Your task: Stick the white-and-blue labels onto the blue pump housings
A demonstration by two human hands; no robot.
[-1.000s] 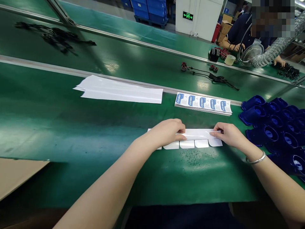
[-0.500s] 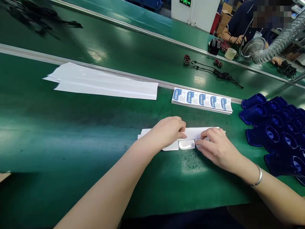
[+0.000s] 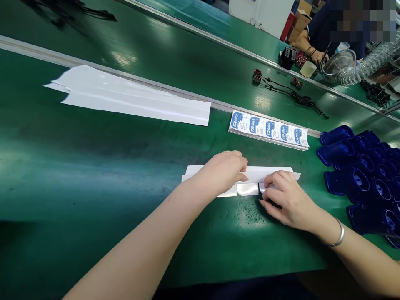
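one white strip (image 3: pixel 275 171) lies flat on the green belt (image 3: pixel 93 175) right in front of the person, folded lengthwise, with rounded tabs (image 3: pixel 248 188) sticking out of its near edge. the left hand (image 3: pixel 220 171) sits on the strip's left half, fingers together on top and thumb against the fold, clamping it down. the right hand (image 3: pixel 287 200) has its fingers bunched, tips on a tab at the near edge. can't tell if it's actually pinching it or just pressing. progress-wise i'd say it's early on this strip: the tabs that show are all still attached, two in the open between the hands plus one under the right fingertips, and the rest are hidden. further out there's one stack of printed labels (image 3: pixel 268 130) with five blue prints on the top sheet, a loose pile of at least three blank sheets (image 3: pixel 134 100), and a heap of blue shells (image 3: pixel 359 179) to the right, ten-plus but too overlapped to count. one silver bangle (image 3: pixel 340 236) on the right wrist.
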